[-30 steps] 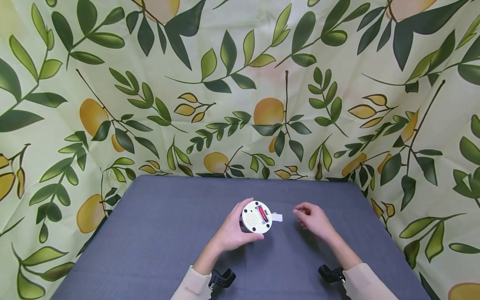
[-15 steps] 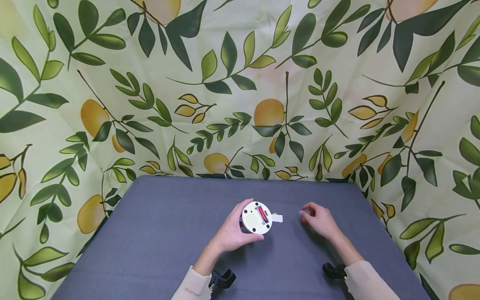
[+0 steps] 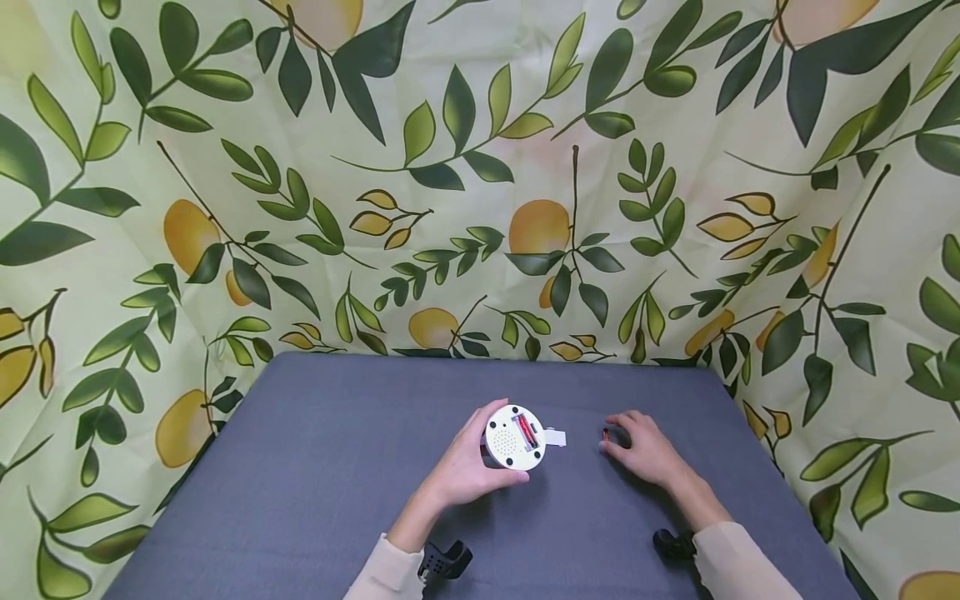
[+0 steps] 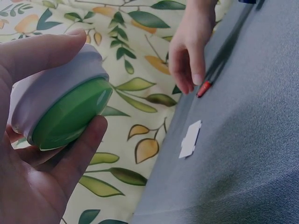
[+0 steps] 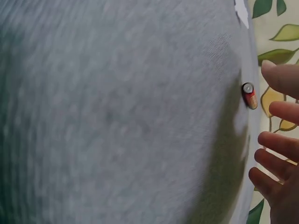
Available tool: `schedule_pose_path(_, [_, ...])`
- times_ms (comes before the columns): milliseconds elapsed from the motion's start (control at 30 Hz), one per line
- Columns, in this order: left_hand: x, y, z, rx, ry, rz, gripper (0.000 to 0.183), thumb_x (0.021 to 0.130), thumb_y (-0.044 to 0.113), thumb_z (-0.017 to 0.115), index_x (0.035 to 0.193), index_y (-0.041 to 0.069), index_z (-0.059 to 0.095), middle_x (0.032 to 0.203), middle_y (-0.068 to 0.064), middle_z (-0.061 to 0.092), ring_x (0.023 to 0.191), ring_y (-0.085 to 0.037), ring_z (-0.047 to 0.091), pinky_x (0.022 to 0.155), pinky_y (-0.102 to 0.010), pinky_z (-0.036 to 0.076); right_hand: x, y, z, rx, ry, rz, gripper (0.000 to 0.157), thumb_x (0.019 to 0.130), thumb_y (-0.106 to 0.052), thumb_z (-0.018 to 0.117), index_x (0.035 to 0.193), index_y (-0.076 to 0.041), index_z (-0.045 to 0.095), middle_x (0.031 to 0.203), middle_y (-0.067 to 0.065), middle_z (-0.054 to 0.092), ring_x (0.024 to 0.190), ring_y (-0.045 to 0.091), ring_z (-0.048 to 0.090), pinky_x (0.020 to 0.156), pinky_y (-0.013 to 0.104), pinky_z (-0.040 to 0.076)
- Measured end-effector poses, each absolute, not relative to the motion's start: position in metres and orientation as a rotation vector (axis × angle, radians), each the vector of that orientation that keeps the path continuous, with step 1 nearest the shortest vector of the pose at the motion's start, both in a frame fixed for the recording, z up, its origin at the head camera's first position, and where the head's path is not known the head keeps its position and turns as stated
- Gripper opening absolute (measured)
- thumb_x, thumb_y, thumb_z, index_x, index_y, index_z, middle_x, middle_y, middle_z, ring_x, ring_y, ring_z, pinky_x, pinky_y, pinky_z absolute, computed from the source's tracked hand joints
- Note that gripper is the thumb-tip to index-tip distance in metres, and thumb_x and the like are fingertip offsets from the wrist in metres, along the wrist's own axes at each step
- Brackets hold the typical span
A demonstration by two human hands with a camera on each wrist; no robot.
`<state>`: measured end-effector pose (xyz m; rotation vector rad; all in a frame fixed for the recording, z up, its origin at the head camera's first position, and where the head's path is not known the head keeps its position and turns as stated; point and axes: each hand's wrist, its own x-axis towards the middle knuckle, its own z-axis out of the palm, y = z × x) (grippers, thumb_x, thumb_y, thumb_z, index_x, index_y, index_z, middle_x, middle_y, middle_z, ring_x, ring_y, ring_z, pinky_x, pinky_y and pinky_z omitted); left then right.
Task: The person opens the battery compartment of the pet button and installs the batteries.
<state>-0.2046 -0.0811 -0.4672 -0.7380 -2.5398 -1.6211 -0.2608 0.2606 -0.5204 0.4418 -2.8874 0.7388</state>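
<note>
My left hand (image 3: 468, 458) grips a round white device (image 3: 498, 437) by its rim, above the table. Its underside faces the head camera, showing small speaker holes, dark feet and a slot with a red battery (image 3: 527, 431) in it. In the left wrist view the device's other side is a green dome (image 4: 72, 114). A second red battery (image 5: 250, 95) lies on the cloth right by the fingertips of my right hand (image 3: 643, 450), whose thumb and fingers are spread apart around it. Between the hands lies a small white battery cover (image 4: 190, 140), partly overlapped by the device's edge in the head view.
A grey-blue cloth (image 3: 337, 442) covers the table. Behind and beside it hangs a curtain (image 3: 465, 208) printed with leaves and fruit. Black wrist straps (image 3: 446, 560) sit at both cuffs.
My right hand has drawn away to the right from the device, lowered the red battery to the table and spread its fingers off it. The left hand and device have stayed in place.
</note>
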Motion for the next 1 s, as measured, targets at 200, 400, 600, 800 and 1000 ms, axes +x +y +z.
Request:
schedule_pose_path(200, [-0.2047, -0.0807, -0.4677, -0.736, -2.545, -1.614, 0.100, 0.073, 0.037, 0.092, 0.155, 0.026, 0.037, 0.141, 0.002, 0.050, 0.120, -0.017, 0.052, 0.101, -0.038, 0.044, -0.2616, 0.2658, -0.5255, 0.508, -2.918, 0.684, 0.055, 0.093, -0.034, 0.074, 0.135, -0.001, 0.061, 0.135, 0.028, 0.054, 0.127, 0.050, 0.047, 0.101, 0.066, 0.039])
schedule_pose_path(400, [-0.2043, -0.0804, -0.4672, -0.730, -2.553, -1.612, 0.100, 0.073, 0.036, 0.093, 0.155, 0.026, 0.037, 0.140, 0.002, 0.050, 0.121, -0.017, 0.052, 0.102, -0.039, 0.044, -0.2606, 0.2695, -0.5283, 0.565, -2.937, 0.663, 0.054, 0.094, -0.035, 0.073, 0.137, -0.004, 0.062, 0.140, 0.031, 0.050, 0.131, 0.052, 0.043, 0.100, 0.067, 0.038])
schedule_pose_path(600, [-0.2039, -0.0802, -0.4672, -0.728, -2.553, -1.612, 0.099, 0.073, 0.036, 0.092, 0.155, 0.026, 0.037, 0.140, 0.002, 0.050, 0.120, -0.017, 0.052, 0.101, -0.038, 0.045, -0.2606, 0.2694, -0.5276, 0.556, -2.944, 0.680, 0.049, 0.094, -0.033, 0.073, 0.133, -0.004, 0.064, 0.141, 0.031, 0.050, 0.132, 0.052, 0.042, 0.101, 0.067, 0.037])
schedule_pose_path(800, [-0.2041, -0.0802, -0.4668, -0.732, -2.550, -1.616, 0.100, 0.072, 0.035, 0.093, 0.155, 0.025, 0.037, 0.140, 0.003, 0.050, 0.120, -0.016, 0.052, 0.101, -0.038, 0.044, -0.2610, 0.2682, -0.5288, 0.518, -2.937, 0.703, 0.047, 0.092, -0.028, 0.075, 0.129, -0.001, 0.066, 0.139, 0.030, 0.052, 0.132, 0.051, 0.043, 0.102, 0.066, 0.037])
schedule_pose_path(1000, [-0.2043, -0.0804, -0.4670, -0.737, -2.545, -1.608, 0.100, 0.072, 0.035, 0.093, 0.155, 0.025, 0.038, 0.141, 0.002, 0.050, 0.121, -0.016, 0.052, 0.102, -0.038, 0.044, -0.2606, 0.2664, -0.5296, 0.480, -2.910, 0.743, 0.046, 0.092, -0.028, 0.076, 0.128, -0.001, 0.066, 0.135, 0.026, 0.056, 0.129, 0.048, 0.047, 0.102, 0.065, 0.038])
